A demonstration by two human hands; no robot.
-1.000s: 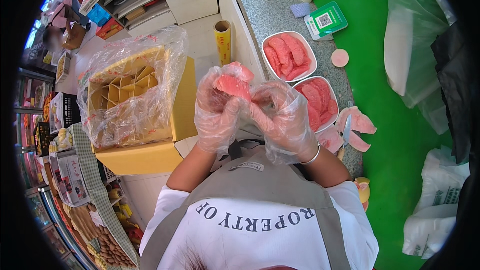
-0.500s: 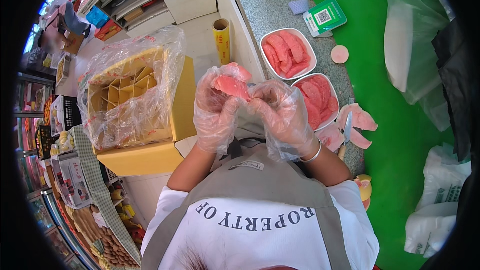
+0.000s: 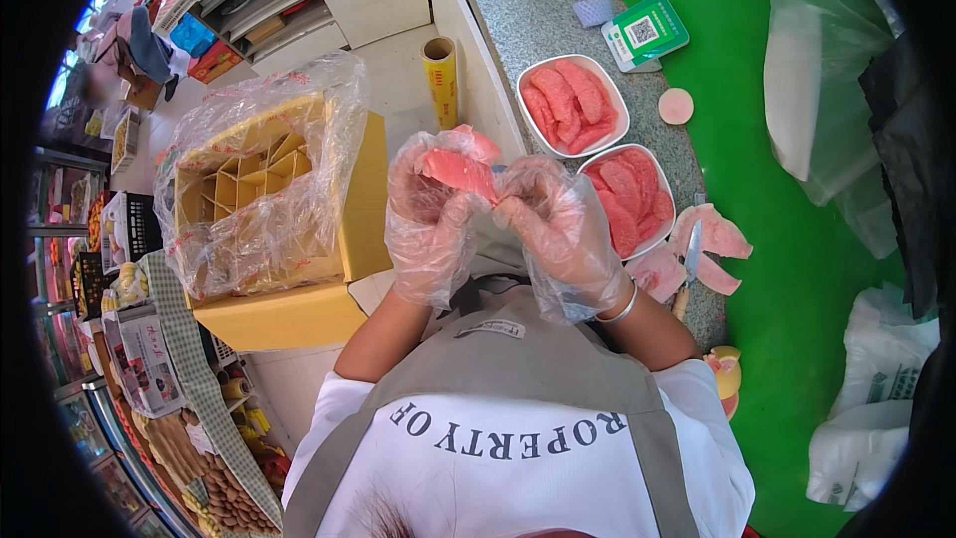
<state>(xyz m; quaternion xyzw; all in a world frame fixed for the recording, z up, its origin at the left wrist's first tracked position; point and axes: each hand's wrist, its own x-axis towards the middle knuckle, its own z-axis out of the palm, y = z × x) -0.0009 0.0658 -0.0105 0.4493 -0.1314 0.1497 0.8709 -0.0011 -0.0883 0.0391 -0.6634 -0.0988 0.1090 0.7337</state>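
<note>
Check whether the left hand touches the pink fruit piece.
Touching: the head view shows the gloved left hand cupped around the pink fruit piece.

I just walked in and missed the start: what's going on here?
A person's gloved left hand holds a piece of pink fruit while the right hand pinches at its end. To their right, two white containers hold more pink segments, and a knife lies among pieces of pale pink peel.

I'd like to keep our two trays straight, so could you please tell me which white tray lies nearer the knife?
The lower white tray: the knife lies beside it, while the upper tray is farther away.
</note>
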